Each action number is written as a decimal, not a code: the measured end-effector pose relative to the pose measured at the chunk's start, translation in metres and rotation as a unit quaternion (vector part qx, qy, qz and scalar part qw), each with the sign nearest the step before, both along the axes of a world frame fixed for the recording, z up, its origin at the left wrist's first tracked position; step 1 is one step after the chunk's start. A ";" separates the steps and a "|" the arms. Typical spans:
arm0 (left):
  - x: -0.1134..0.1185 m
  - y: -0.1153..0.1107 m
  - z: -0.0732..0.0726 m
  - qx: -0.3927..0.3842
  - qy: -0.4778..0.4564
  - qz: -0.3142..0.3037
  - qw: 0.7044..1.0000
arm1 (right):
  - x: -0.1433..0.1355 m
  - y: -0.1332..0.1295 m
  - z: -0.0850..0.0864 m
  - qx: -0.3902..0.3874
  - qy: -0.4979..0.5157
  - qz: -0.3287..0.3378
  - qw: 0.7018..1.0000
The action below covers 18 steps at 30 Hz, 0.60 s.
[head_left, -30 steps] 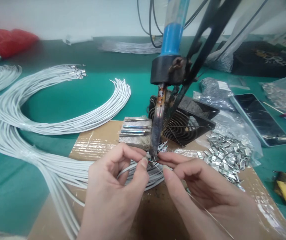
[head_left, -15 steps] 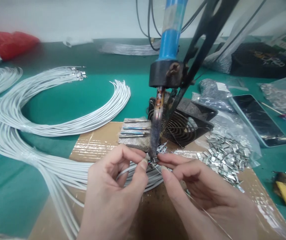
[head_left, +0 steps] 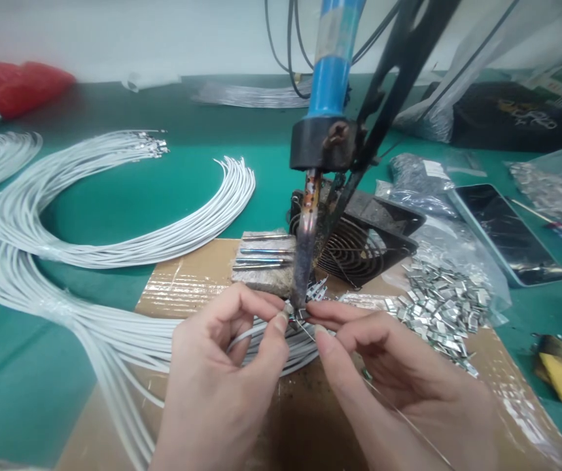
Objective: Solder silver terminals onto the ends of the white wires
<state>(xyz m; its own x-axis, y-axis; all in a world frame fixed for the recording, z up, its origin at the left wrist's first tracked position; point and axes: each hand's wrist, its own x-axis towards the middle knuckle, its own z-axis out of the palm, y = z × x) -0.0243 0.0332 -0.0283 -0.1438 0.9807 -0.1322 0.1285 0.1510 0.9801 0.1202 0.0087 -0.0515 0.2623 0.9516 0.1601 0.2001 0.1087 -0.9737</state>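
Green table (head_left: pixel 128 196), big arcs of white wires (head_left: pixel 114 242) sweeping across left side. Cardboard sheet (head_left: pixel 182 281) under work area. Soldering iron (head_left: pixel 324 124) clamped upright, tip pointing down at centre. Left hand (head_left: pixel 222 386) pinched on white wire end (head_left: pixel 288 309) right at tip. Right hand (head_left: pixel 398 386) pinched on thin solder strand (head_left: pixel 310 333), feeding in just beside. Metal terminals (head_left: pixel 442 307) heaped right.
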 end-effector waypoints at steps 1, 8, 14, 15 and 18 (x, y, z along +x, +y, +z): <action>0.000 0.000 0.000 0.003 0.003 0.002 1.000 | 0.000 0.000 0.000 0.001 -0.003 -0.001 1.000; 0.001 0.000 0.001 0.009 0.020 0.012 1.000 | -0.001 0.000 0.002 -0.003 0.000 -0.003 1.000; 0.002 0.000 0.001 0.002 0.026 0.008 1.000 | 0.001 0.000 0.003 -0.005 -0.018 -0.018 1.000; 0.002 0.000 0.002 0.003 0.028 0.009 1.000 | 0.001 -0.001 0.003 -0.004 -0.020 -0.018 1.000; 0.001 0.000 0.003 0.006 0.034 0.014 0.999 | -0.002 -0.002 0.004 -0.004 -0.020 -0.015 1.000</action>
